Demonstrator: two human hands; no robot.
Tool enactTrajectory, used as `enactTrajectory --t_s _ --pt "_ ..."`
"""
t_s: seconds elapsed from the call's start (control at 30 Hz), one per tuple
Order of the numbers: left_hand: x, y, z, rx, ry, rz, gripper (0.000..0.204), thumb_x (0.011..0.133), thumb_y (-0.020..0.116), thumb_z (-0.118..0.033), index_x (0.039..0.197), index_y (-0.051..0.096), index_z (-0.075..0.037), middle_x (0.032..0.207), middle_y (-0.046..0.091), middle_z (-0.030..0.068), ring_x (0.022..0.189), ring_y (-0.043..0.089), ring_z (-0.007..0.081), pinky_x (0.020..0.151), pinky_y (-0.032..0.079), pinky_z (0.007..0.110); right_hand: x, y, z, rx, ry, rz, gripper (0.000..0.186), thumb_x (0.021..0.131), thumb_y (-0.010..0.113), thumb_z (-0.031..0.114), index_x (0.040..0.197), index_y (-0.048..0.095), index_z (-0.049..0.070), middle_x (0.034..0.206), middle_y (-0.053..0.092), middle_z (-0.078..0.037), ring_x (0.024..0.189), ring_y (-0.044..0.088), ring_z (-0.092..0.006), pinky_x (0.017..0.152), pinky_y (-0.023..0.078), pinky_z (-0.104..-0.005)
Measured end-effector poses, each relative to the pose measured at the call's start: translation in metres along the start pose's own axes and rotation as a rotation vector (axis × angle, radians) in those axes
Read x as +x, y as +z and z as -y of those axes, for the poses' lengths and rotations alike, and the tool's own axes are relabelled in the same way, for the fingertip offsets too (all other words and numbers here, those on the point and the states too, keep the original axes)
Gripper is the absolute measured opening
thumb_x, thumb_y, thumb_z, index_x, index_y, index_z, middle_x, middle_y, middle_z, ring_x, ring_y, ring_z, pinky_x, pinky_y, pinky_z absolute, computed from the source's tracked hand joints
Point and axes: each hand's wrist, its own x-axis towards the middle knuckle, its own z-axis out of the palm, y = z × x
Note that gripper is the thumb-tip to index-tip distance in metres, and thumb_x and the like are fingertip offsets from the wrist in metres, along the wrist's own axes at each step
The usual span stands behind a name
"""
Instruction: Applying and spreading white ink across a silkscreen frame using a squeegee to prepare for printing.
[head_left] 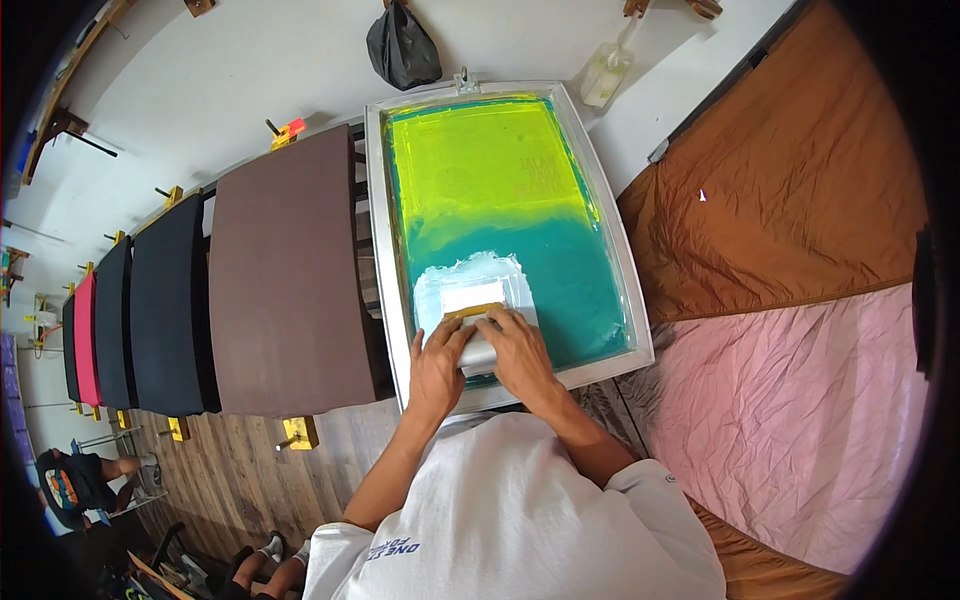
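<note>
Both my hands grip a squeegee [480, 345] with a pale handle and yellow edge, on the lower part of a screen-printing frame [632, 280]. My left hand [437, 365] wraps its left end and my right hand [512, 355] holds the right, fingertips curled over the top. The mesh is coated yellow-green [470, 150] in its upper part and teal [575, 290] below. White ink [470, 272] lies around the blade, with a white rectangle just above it. My hands and the squeegee hide the mesh beneath them.
Several boards covered in brown [280, 270], black and pink fabric stand left. A black bag [400, 50] hangs on the wall. Brown [760, 180] and pink cloths drape right. A seated person [85, 485] and other people's legs [270, 555] are at the lower left.
</note>
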Motion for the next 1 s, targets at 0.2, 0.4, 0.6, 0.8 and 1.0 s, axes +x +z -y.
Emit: enactTrajectory --t_s 0.2,0.4,0.6,0.8,1.0 --pt "-0.014 -0.002 -0.011 -0.001 -0.003 0.012 0.069 0.067 0.056 0.016 0.131 0.058 -0.009 0.137 0.056 0.0127 0.135 0.046 0.0303 0.113 0.029 0.058 -0.018 0.0 0.005 0.011 0.035 0.006 0.036 0.082 0.055 -0.003 0.116 0.065 0.002 0.119 0.06 -0.016 0.122 0.054 -0.0359 0.088 0.05 -0.047" --pt "-0.029 0.001 -0.011 0.0 0.02 0.062 0.071 0.065 0.058 0.014 0.133 0.057 -0.01 0.137 0.057 0.0122 0.131 0.05 0.0314 0.112 0.03 0.06 -0.031 -0.012 0.011 0.02 0.045 0.091 0.05 0.07 0.059 -0.012 0.119 0.063 0.0 0.123 0.057 -0.016 0.119 0.053 -0.0356 0.092 0.048 -0.0452" --pt "-0.051 0.001 -0.019 0.069 0.021 0.157 0.062 0.072 0.07 0.0 0.132 0.058 -0.014 0.134 0.059 0.0093 0.125 0.056 0.0279 0.111 0.034 0.057 -0.056 -0.023 0.016 0.062 0.045 0.174 0.049 0.069 0.058 -0.012 0.117 0.062 -0.002 0.123 0.056 -0.018 0.12 0.052 -0.037 0.095 0.046 -0.0456" --pt "-0.04 -0.009 -0.023 0.066 0.014 0.203 0.067 0.069 0.064 0.007 0.133 0.058 -0.013 0.134 0.059 0.0107 0.125 0.056 0.0279 0.11 0.037 0.054 -0.042 -0.032 0.013 0.141 0.055 0.227 0.05 0.067 0.057 -0.012 0.116 0.063 -0.002 0.121 0.057 -0.019 0.118 0.053 -0.038 0.097 0.046 -0.0451" --pt "0.051 -0.031 0.004 0.13 0.099 -0.002 0.053 0.07 0.06 0.008 0.121 0.063 -0.007 0.118 0.067 0.0122 0.111 0.063 0.0325 0.103 0.041 0.057 0.056 -0.024 -0.012 0.039 0.002 0.129 0.047 0.07 0.057 -0.011 0.114 0.066 0.004 0.107 0.063 -0.017 0.104 0.06 -0.0385 0.087 0.051 -0.046"
